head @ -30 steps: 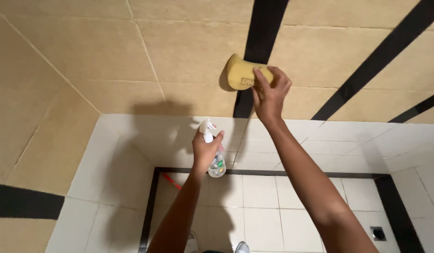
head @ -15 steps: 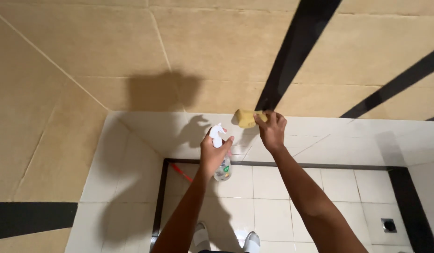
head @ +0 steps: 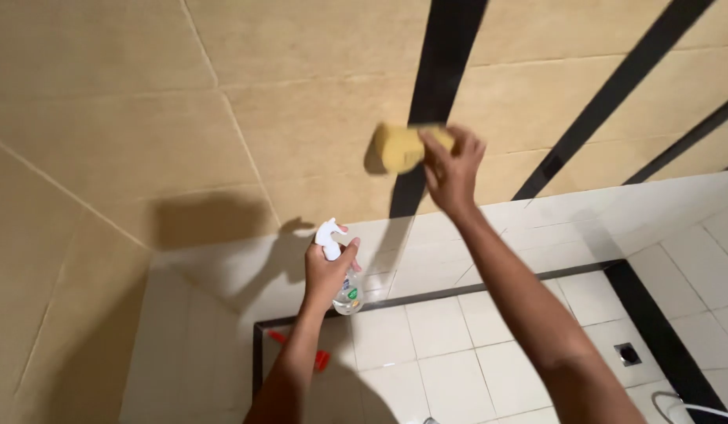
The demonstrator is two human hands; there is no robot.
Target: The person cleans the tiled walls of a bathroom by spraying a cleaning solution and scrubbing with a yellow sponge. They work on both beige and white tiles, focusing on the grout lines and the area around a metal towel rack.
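Your right hand (head: 452, 169) presses a yellow sponge (head: 399, 148) flat against the beige wall tile (head: 317, 118), at twelve o'clock beside the black stripe (head: 442, 71); your left hand (head: 329, 271), at seven o'clock from it, is wrapped around a clear spray bottle (head: 347, 292) with a white trigger

**Sponge on the wall, spray bottle held low**

A soft yellow block sponge (head: 399, 148) lies flat against the beige wall tile, just beside a black vertical stripe, gripped at its right end by the right hand (head: 452, 169) (its edges are motion-blurred). Lower down, a small clear plastic spray bottle with a white trigger head (head: 342, 271) sits roughly upright in the left hand (head: 329, 271), nozzle pointing left, in front of the white tiles.
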